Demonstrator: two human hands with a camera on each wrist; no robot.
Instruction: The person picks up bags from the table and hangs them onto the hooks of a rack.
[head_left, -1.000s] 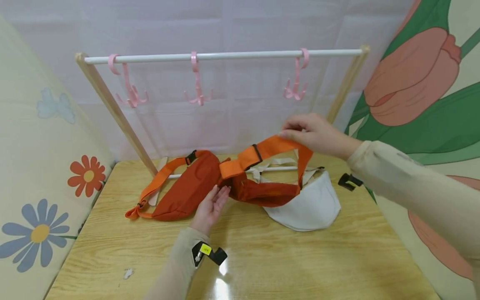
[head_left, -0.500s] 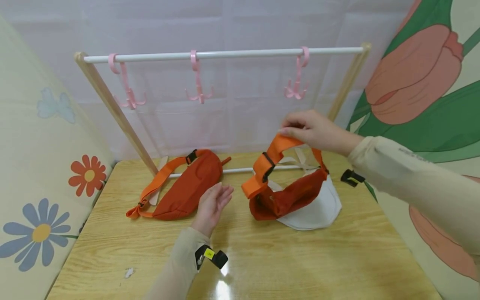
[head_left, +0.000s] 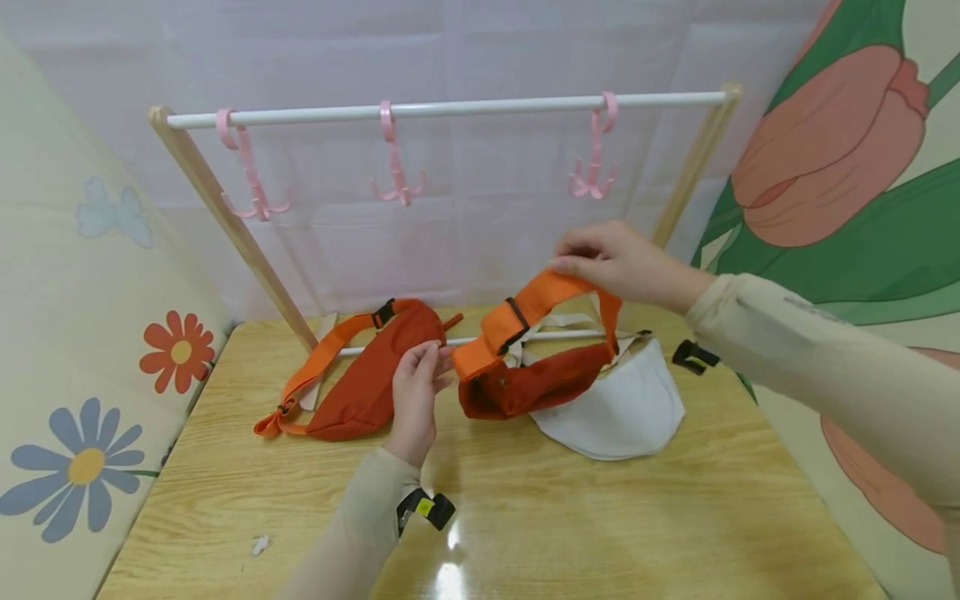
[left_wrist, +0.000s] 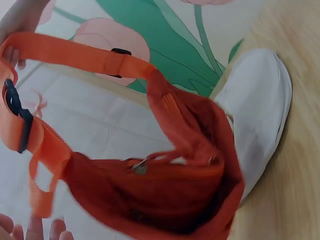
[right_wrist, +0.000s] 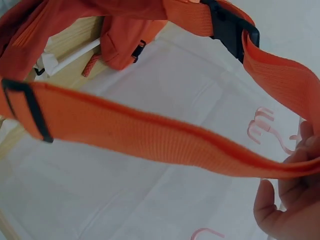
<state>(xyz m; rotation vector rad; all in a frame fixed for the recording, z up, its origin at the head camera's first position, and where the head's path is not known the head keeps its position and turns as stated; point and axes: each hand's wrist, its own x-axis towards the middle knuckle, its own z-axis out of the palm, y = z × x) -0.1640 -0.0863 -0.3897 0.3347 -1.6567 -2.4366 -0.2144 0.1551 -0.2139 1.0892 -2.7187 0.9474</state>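
Here, your right hand (head_left: pixel 622 267) pinches the orange webbing strap (head_left: pixel 551 292) between thumb and fingers, and from that strap hangs the brick-red waist bag (head_left: pixel 540 379), above the wooden table (head_left: pixel 570 525) and overlapping the white half-moon bag (head_left: pixel 637 408) in the head view. Your left hand (head_left: pixel 415 408) is raised at the strap's loose end, fingers unclenched with the tips close by it; you cannot tell from these views whether they touch the webbing. A black slider (head_left: pixel 513 322) sits partway along the strap, and the left wrist view shows a metal zip pull (left_wrist: pixel 140 166) on the bag. As for writing, the yellow label (head_left: pixel 425 507) on your left wrist mount (head_left: pixel 441 512) carries dark marks too small to read, and the faint dark lettering (head_left: pixel 813 308) on your right sleeve (head_left: pixel 795 333) is also illegible. To the left, a second brick-red waist bag (head_left: pixel 367 379) lies on the table with its orange strap looped beside it. Behind, the rack's white rail (head_left: pixel 487 108) bears three pink hooks (head_left: pixel 594 179), and tulips (head_left: pixel 832 150) decorate the panel on the right.
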